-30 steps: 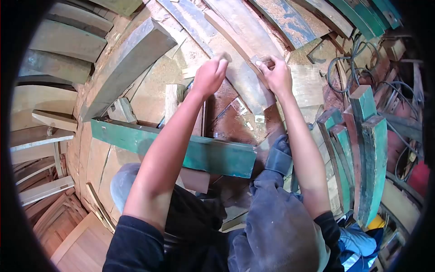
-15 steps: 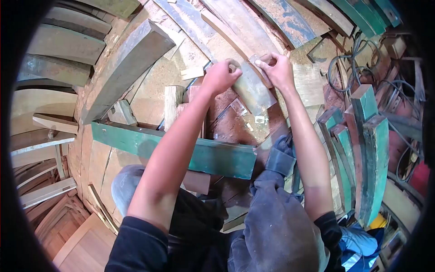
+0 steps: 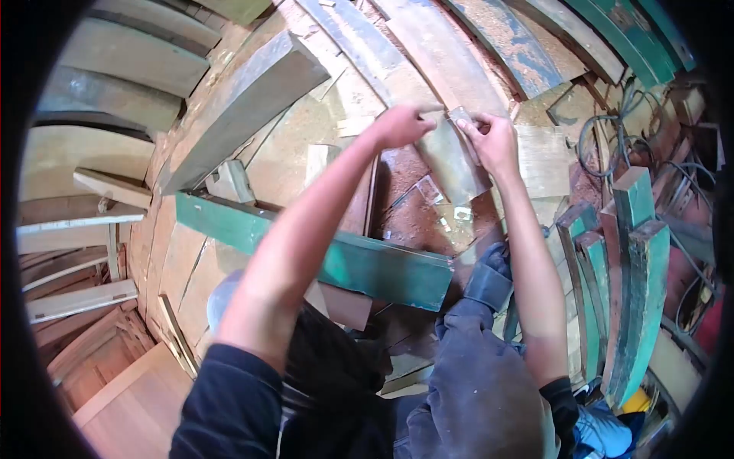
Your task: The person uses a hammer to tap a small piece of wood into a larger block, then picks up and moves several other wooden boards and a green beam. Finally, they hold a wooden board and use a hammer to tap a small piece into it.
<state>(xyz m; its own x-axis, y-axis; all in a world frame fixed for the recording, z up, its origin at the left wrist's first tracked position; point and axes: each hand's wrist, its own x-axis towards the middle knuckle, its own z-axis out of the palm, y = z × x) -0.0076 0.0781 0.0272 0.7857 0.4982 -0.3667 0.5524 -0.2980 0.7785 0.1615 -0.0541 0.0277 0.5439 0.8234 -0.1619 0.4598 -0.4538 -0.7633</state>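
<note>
My right hand (image 3: 493, 138) pinches the near end of a narrow wood strip (image 3: 464, 126), on top of a long pale board (image 3: 455, 157). Just left of it, my left hand (image 3: 405, 126) is closed at the board's left edge; whether anything is between its fingers is too small to tell. Below my forearms a green-faced beam (image 3: 382, 268) lies across the floor, with a small wood block (image 3: 229, 182) behind its left part.
A thick curved beam (image 3: 237, 107) stands at the left. Curved wooden pieces (image 3: 115, 115) line the far left. Green-edged curved pieces (image 3: 646, 291) stand upright at the right, near looped cables (image 3: 612, 130). More boards (image 3: 505, 46) lie ahead.
The view has shifted, so the scene sits further right and lower. My left hand has turned and its fingers now point right along the board's edge. My right hand stays at the strip.
</note>
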